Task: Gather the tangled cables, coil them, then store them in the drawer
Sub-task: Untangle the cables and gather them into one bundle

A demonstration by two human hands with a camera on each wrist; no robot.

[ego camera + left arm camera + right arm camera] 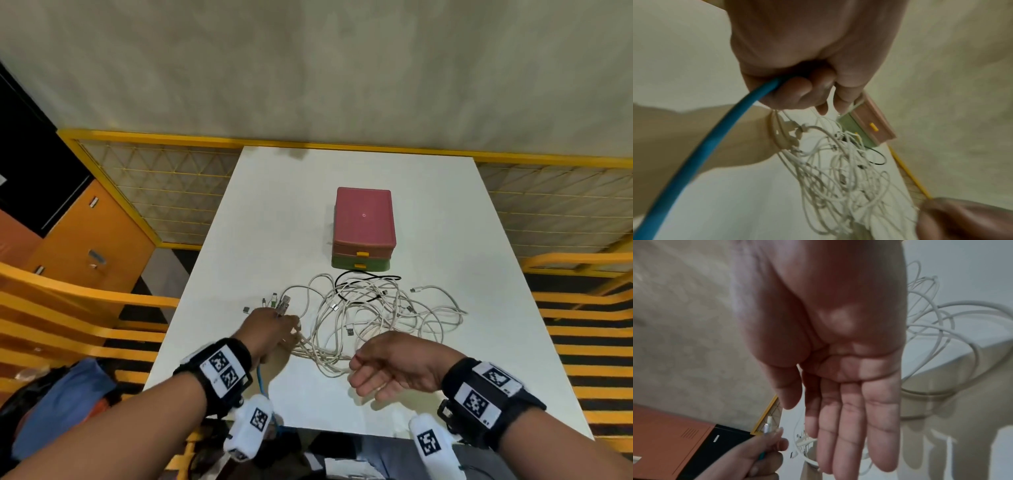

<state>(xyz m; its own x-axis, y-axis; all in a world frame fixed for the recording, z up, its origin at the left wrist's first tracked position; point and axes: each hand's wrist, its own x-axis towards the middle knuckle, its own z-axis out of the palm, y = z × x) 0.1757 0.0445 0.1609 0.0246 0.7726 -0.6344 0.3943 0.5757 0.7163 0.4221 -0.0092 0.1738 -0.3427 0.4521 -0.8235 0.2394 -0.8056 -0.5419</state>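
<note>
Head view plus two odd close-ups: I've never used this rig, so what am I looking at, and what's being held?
No machine here: a person's two hands wear wrist cameras. The wide picture comes from a head camera; each close-up looks along one hand. On the white table lie tangled white cables, one black cable and a small pink-and-green drawer box, drawers closed. The left hand grips a bunch of cable ends plus a blue cable. The right hand is open and holds nothing.

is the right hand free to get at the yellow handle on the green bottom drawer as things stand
Probably yes. The right hand is open and holds nothing, and the green drawer faces it, handle exposed. Only the tangled cables lie on the table between them, low enough to reach over.
</note>
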